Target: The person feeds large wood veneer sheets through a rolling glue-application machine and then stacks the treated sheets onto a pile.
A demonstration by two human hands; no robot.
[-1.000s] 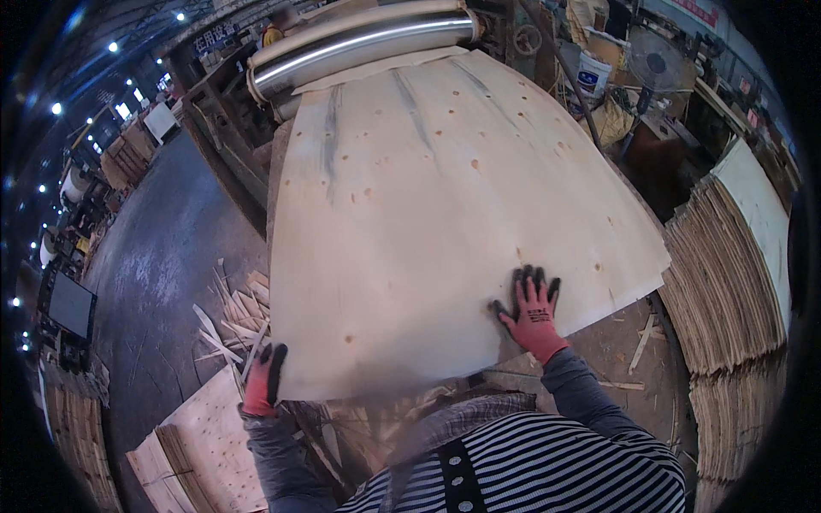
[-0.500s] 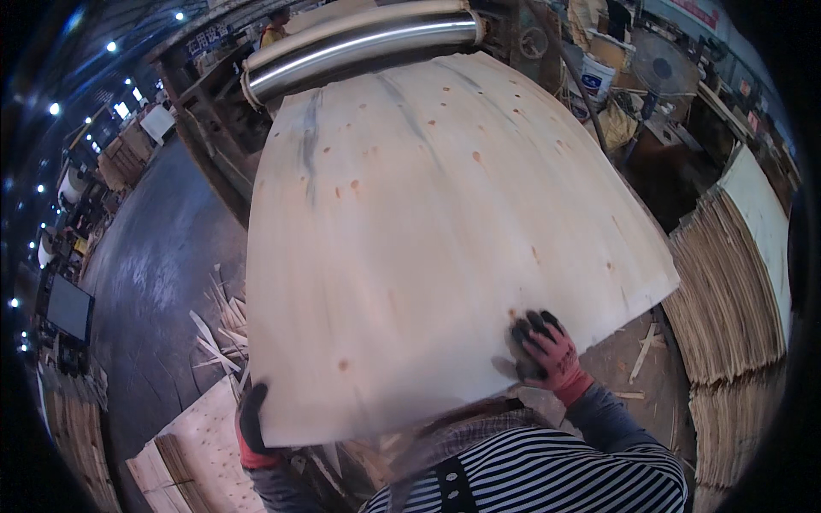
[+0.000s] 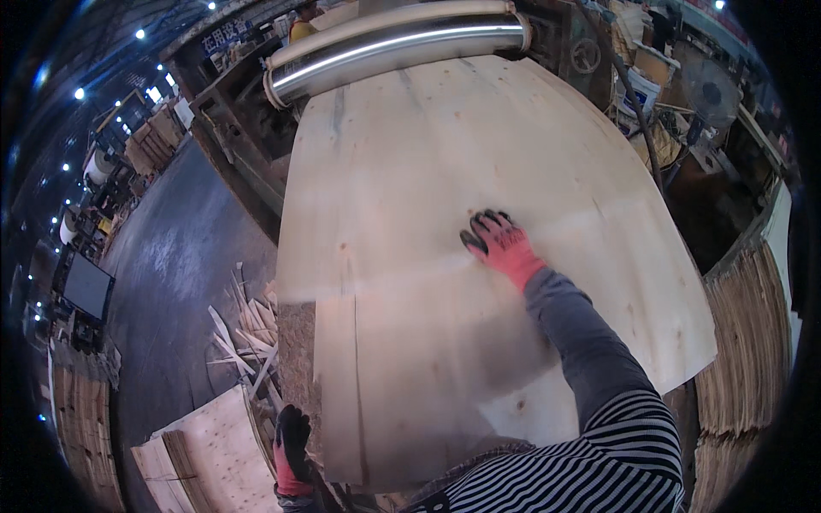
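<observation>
A large pale wood veneer sheet (image 3: 402, 179) runs up to a shiny metal roller (image 3: 402, 53) at the far end. Its near edge crosses a second veneer sheet (image 3: 410, 368), which lies nearer to me. My right hand (image 3: 500, 244), in a red and black glove, rests palm down with fingers spread close to that edge. At lower left, my left hand (image 3: 292, 449), gloved the same way, is beside the nearer sheet's left edge. Its fingers point up and hold nothing. A brown rough surface (image 3: 299, 342) shows between the left hand and the far sheet.
Wood scraps (image 3: 248, 333) litter the floor on the left. Below them lies a stack of spotted veneer (image 3: 218, 436). A tall veneer stack (image 3: 744, 342) stands at the right. Farther back are a white bucket (image 3: 641, 92), a fan (image 3: 711, 92) and a person (image 3: 302, 24) behind the roller.
The far sheet has slid away from me toward the roller, uncovering the nearer sheet. My right hand has travelled forward with it. My left hand has let go of its corner.
</observation>
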